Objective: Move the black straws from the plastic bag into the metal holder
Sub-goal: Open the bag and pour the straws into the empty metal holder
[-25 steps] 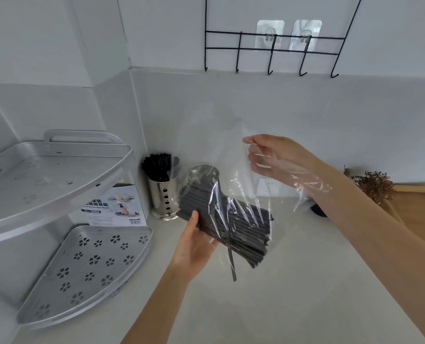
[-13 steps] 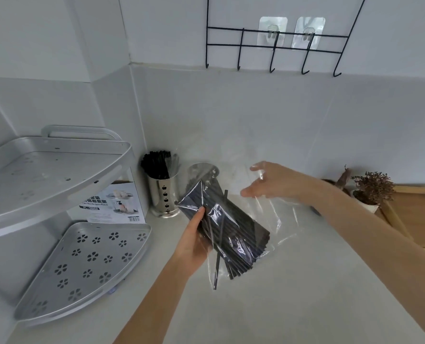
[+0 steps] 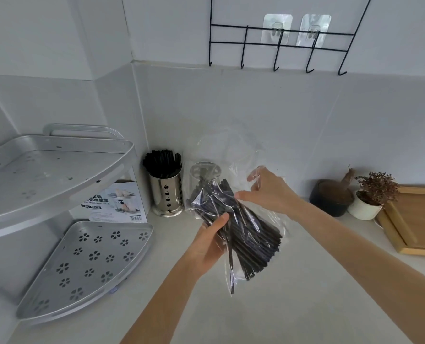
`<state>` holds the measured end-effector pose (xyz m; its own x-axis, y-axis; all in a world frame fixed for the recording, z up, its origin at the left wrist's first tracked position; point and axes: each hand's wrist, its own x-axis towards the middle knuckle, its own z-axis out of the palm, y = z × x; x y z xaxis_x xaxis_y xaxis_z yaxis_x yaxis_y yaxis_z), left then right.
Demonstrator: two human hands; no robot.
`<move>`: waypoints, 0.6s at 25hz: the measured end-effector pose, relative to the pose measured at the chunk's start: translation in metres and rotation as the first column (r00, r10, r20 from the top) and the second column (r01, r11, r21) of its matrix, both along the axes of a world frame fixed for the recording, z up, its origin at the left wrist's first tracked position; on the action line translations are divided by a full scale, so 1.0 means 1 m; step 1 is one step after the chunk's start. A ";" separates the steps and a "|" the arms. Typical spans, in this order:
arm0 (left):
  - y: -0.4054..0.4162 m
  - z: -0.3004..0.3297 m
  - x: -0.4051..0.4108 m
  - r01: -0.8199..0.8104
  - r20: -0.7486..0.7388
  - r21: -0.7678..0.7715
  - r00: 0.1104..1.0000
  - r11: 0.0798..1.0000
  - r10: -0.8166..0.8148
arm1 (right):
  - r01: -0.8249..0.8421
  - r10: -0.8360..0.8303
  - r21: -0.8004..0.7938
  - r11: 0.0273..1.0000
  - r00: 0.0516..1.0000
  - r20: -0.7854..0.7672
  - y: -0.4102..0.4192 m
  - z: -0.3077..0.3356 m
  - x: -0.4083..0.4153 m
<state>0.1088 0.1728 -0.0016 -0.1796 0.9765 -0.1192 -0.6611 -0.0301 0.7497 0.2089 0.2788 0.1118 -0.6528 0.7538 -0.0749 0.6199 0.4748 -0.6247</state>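
Note:
A clear plastic bag (image 3: 268,219) holds a bundle of black straws (image 3: 246,232) above the counter. My left hand (image 3: 206,247) grips the bundle through the bag from the lower left, thumb across the straws. My right hand (image 3: 268,189) reaches in from the right, its thumb and fingers at the upper end of the bundle by the bag's loose top. One metal holder (image 3: 166,194) by the wall is full of black straws. A second metal holder (image 3: 204,172) stands behind the bag, seen through the plastic.
A two-tier metal corner rack (image 3: 82,259) and a printed box (image 3: 114,202) stand at left. A dark pot (image 3: 330,199), a white pot with a dried plant (image 3: 370,197) and a wooden tray (image 3: 415,219) sit at right. A black hook rack (image 3: 281,43) hangs on the wall.
My right hand has come down from the bag's raised top to the upper end of the straw bundle. The bag's top has slackened. My left hand keeps its grip.

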 end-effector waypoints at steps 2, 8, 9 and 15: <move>-0.004 -0.004 -0.004 -0.031 0.099 -0.033 0.994 0.999 0.034 | -0.025 0.012 -0.161 0.987 0.997 -0.080 0.005 0.011 0.004; -0.003 -0.002 -0.005 -0.125 0.200 -0.036 0.971 0.992 0.129 | -0.076 -0.027 -0.303 0.950 0.946 -0.323 0.020 0.040 0.015; -0.002 0.001 -0.005 -0.116 0.186 -0.042 0.975 0.992 0.121 | -0.085 -0.020 -0.291 0.953 0.940 -0.341 0.021 0.042 0.016; 0.011 0.014 -0.009 -0.133 0.176 -0.088 0.973 0.987 0.147 | -0.310 0.046 -0.553 0.773 0.897 -0.439 0.033 0.043 0.028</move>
